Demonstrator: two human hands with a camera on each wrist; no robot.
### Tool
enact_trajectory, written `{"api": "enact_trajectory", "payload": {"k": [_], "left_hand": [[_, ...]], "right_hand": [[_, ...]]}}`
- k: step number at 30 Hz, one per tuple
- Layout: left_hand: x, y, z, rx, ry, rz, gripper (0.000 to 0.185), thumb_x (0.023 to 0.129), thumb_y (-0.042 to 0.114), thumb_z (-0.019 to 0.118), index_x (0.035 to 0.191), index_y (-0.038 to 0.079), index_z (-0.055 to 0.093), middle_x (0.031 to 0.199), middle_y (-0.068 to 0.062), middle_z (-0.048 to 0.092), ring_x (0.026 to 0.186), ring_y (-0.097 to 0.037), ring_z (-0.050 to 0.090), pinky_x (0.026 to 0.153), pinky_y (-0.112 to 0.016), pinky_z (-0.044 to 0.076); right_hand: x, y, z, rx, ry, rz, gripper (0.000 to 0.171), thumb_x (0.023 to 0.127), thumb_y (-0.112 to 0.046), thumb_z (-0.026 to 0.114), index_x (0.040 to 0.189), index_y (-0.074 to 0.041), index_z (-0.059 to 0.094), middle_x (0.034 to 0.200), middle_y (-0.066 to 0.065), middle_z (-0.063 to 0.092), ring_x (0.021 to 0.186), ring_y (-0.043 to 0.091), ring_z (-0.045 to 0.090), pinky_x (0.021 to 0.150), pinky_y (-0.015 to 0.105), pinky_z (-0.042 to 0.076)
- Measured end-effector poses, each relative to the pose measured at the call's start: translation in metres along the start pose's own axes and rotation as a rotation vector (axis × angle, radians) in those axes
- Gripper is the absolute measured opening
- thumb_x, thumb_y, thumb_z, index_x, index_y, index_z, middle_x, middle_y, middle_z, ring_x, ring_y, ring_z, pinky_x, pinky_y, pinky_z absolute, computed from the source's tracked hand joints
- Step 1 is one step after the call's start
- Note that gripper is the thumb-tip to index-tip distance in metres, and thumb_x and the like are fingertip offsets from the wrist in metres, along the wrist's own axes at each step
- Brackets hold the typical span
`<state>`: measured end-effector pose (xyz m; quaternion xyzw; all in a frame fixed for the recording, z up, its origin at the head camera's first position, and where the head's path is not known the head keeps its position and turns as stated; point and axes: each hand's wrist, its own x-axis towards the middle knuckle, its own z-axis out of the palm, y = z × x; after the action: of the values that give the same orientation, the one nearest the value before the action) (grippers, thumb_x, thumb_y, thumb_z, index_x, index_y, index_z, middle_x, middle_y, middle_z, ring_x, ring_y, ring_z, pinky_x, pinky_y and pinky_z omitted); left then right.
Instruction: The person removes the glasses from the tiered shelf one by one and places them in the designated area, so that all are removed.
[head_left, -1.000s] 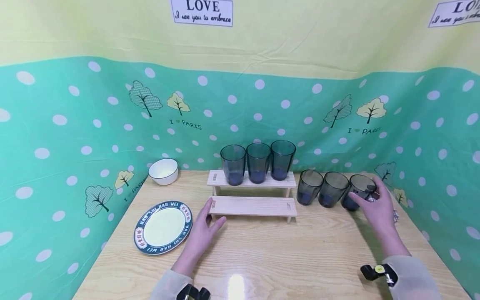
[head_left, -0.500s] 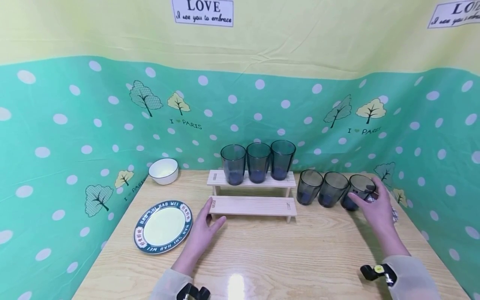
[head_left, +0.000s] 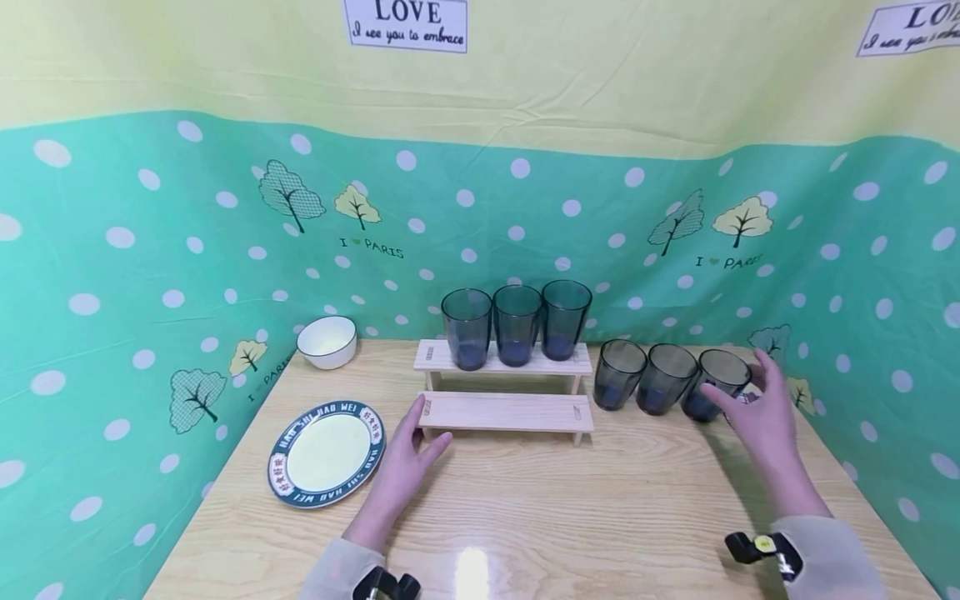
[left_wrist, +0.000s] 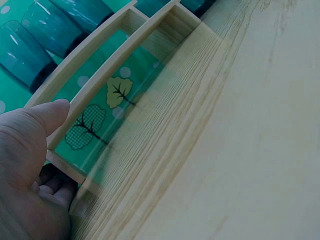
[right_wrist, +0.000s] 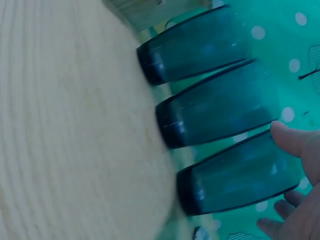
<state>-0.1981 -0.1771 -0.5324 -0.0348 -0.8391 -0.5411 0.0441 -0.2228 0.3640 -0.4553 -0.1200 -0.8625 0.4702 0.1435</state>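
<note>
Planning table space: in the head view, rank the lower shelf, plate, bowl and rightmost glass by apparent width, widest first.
1. Lower shelf
2. Plate
3. Bowl and rightmost glass: too alike to rank

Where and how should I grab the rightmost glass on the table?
Probably by the upper sides of the rightmost glass, coming from its right with the right hand, thumb nearer you, fingers on the far side. It stands upright and widens toward the rim, and the neighbouring glass crowds its left.
</note>
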Motion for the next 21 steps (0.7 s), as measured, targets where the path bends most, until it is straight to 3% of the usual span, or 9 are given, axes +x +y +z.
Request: {"api": "enact_trajectory", "payload": {"k": [6,13,17,21], "left_hand": [[0.0,0.0,0.0,-0.008,0.0,0.004,0.097,0.104,0.033,0.08,0.177,0.009,0.022,0.179,-0.021,0.024,0.162,-0.04,0.032,0.129,-0.047,0.037],[-0.001,0.0,0.0,-0.007,0.003,0.016,0.097,0.103,0.034,0.081,0.176,0.007,0.024,0.178,-0.024,0.026,0.161,-0.042,0.034,0.128,-0.049,0.038],[-0.001,0.0,0.0,-0.01,-0.002,0.005,0.097,0.103,0.034,0.081,0.176,0.008,0.023,0.179,-0.022,0.025,0.161,-0.041,0.033,0.128,-0.048,0.038],[0.0,0.0,0.0,-0.012,-0.007,-0.001,0.097,0.103,0.033,0.081,0.177,0.009,0.022,0.179,-0.021,0.024,0.162,-0.04,0.033,0.129,-0.046,0.037]], "right_hand": [[-0.005,-0.021,-0.005,0.005,0.037,-0.055,0.111,0.102,-0.044,0.082,0.18,-0.021,0.006,0.18,0.023,0.018,0.162,0.052,0.021,0.129,0.072,0.027],[-0.015,-0.056,-0.003,-0.011,0.061,-0.163,0.109,0.1,-0.038,0.085,0.179,-0.022,0.012,0.178,0.023,0.024,0.161,0.049,0.026,0.132,0.067,0.024],[-0.02,-0.075,0.003,0.019,0.048,-0.202,0.11,0.099,-0.036,0.087,0.179,-0.027,0.013,0.178,0.018,0.026,0.163,0.041,0.027,0.137,0.056,0.022],[-0.025,-0.09,0.011,0.04,0.021,-0.217,0.11,0.098,-0.036,0.088,0.179,-0.027,0.013,0.178,0.017,0.025,0.163,0.039,0.026,0.137,0.055,0.022]]}}
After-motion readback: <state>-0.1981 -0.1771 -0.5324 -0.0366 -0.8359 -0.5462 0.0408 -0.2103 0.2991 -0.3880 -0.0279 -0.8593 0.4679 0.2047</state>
